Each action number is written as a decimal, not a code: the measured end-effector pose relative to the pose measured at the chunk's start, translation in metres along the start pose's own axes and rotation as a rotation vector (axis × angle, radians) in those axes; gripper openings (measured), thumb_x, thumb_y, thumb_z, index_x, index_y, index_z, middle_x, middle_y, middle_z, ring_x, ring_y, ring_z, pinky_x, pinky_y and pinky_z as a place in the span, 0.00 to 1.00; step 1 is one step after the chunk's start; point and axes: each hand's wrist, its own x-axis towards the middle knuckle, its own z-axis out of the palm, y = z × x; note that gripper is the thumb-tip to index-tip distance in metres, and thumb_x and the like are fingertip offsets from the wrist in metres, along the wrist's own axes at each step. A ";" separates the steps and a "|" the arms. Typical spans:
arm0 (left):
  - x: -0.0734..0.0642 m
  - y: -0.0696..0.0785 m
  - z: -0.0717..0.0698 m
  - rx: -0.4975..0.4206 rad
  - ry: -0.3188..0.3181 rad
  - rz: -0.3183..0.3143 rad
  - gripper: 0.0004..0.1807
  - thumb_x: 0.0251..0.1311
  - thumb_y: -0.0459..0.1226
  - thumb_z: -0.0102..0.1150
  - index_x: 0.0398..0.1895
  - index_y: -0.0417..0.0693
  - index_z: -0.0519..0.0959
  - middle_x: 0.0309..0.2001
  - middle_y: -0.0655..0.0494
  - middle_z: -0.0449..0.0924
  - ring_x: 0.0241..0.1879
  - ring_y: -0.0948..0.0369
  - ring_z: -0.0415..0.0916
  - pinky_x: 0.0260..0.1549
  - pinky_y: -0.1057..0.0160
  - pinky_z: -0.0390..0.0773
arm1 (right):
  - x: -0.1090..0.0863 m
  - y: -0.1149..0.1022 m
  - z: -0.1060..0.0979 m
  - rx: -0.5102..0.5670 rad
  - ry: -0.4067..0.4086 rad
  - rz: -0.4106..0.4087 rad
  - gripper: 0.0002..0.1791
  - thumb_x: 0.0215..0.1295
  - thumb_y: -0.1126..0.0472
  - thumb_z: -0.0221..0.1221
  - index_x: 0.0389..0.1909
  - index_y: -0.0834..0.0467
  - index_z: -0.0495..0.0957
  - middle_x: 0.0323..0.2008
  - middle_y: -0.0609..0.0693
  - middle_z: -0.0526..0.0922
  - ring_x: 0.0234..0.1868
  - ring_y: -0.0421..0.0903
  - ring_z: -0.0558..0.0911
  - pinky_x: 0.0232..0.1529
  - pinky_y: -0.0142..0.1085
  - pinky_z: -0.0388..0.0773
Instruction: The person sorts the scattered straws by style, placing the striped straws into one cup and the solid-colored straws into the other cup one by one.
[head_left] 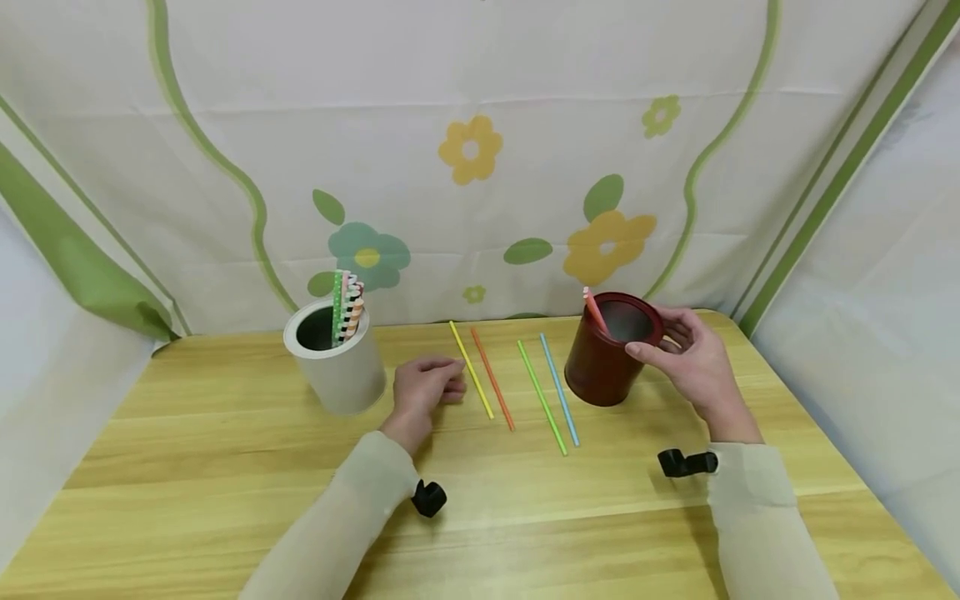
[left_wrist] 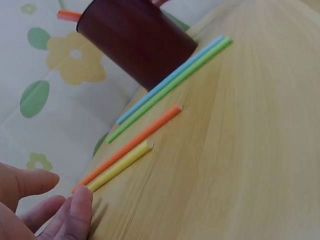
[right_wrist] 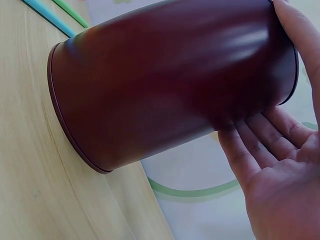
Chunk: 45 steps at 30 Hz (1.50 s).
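My right hand [head_left: 701,362] holds the dark red cylindrical cup [head_left: 602,367] by its right side, with the thumb at the rim and the fingers against the far side. Red-pink straws [head_left: 595,312] lean inside that cup. Beside the yellow straw [head_left: 472,372] is my left hand [head_left: 423,387], fingers loosely bent and thumb apart from them. In the left wrist view its fingertips are right at one end of the yellow straw [left_wrist: 120,166]. An orange straw [head_left: 492,380], a green straw [head_left: 542,397] and a blue straw [head_left: 559,390] lie further right.
A white cylindrical cup [head_left: 341,379] stands to the left of my left hand, holding several patterned straws [head_left: 347,307]. The wooden table [head_left: 480,517] ends at the back against a flowered cloth [head_left: 480,67]. Cloth also hangs at both sides.
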 end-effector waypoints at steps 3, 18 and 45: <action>0.005 -0.002 0.001 0.015 -0.002 0.005 0.12 0.67 0.32 0.72 0.49 0.34 0.87 0.41 0.42 0.90 0.28 0.59 0.89 0.34 0.63 0.92 | 0.000 0.002 -0.002 0.024 0.008 -0.010 0.32 0.66 0.63 0.75 0.68 0.60 0.74 0.59 0.32 0.78 0.60 0.30 0.78 0.57 0.14 0.78; 0.025 0.005 0.020 0.214 0.043 0.001 0.09 0.61 0.33 0.78 0.37 0.34 0.89 0.25 0.50 0.86 0.19 0.61 0.86 0.27 0.64 0.90 | 0.000 0.006 -0.006 0.085 0.017 -0.019 0.30 0.65 0.66 0.75 0.65 0.57 0.75 0.59 0.35 0.80 0.60 0.31 0.80 0.57 0.15 0.79; 0.035 0.013 0.029 0.445 0.121 0.015 0.04 0.63 0.29 0.69 0.33 0.34 0.87 0.17 0.51 0.84 0.11 0.64 0.79 0.18 0.70 0.83 | 0.002 0.001 0.003 0.065 0.009 0.005 0.31 0.65 0.64 0.75 0.67 0.58 0.74 0.60 0.35 0.79 0.61 0.33 0.79 0.58 0.15 0.78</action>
